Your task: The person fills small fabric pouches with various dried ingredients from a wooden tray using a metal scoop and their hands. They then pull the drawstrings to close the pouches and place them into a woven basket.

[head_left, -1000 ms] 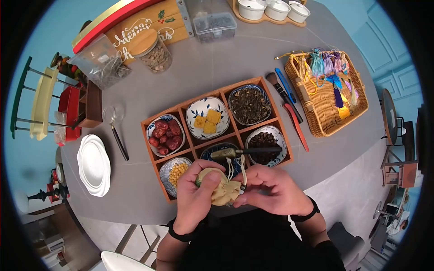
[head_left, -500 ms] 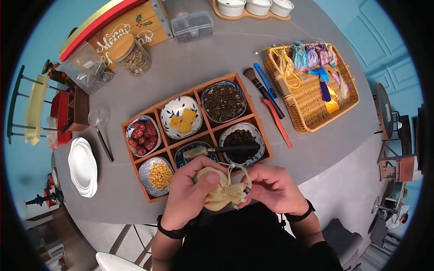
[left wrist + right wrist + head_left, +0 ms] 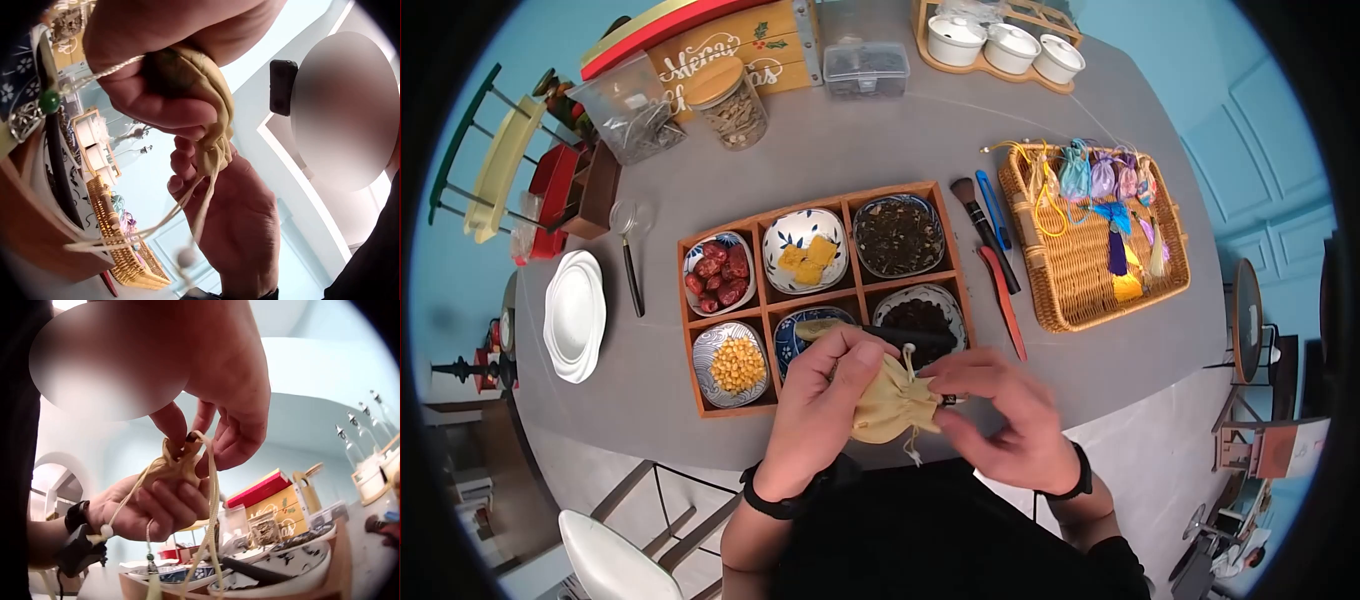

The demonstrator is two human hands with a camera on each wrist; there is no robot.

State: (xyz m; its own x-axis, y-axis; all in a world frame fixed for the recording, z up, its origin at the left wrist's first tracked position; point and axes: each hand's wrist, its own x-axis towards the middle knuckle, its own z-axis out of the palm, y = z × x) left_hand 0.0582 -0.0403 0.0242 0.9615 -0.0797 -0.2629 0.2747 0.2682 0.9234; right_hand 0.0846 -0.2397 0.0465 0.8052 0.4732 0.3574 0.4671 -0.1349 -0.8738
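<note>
A pale yellow drawstring pouch is held over the front edge of a partitioned wooden box. My left hand grips the pouch's rounded body, fingers curled round it. At the gathered mouth is my right hand, thumb and forefinger spread either side of it, with a small dark piece showing between them. Loose cream cords hang from the pouch's neck, and a cord with a green bead hangs from the left-hand side. Behind the hands, a dark-handled tool lies across the box's front bowls.
Box bowls hold red dates, yellow squares, dried leaves, yellow kernels and dark pieces. To the right lie red tweezers, a brush and a wicker basket of small pouches and tassels. White dishes stand left.
My right fingers have spread apart from their earlier pinch at the pouch's mouth. The pouch has turned so more of its body shows, still in the left hand. The head view has shifted.
</note>
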